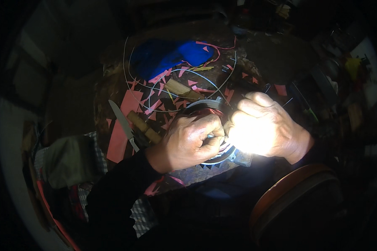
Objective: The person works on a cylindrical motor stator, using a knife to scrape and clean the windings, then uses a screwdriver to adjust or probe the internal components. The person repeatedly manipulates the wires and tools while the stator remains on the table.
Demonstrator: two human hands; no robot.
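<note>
A round metal motor stator [202, 103] sits on the dark work surface in front of me, with reddish copper windings [213, 111] showing inside its far rim. Over its near left side is my left hand [190, 140], closed in a pinch, thumb against the bent fingers. Close beside it, at the stator's right, my right hand [268, 125] is curled into a fist, and strong light washes out its middle. Whatever either hand pinches is too small or too hidden to name. White strands show below, between the hands.
Left of the stator lie a knife [120, 118], a wide pink strip [120, 144] and a wooden stick [143, 126]. Beyond are a wood block [182, 89], pink scraps, pale looped wire [186, 70] and a blue cloth [167, 54]. An orange-rimmed round object [289, 180] stands lower right.
</note>
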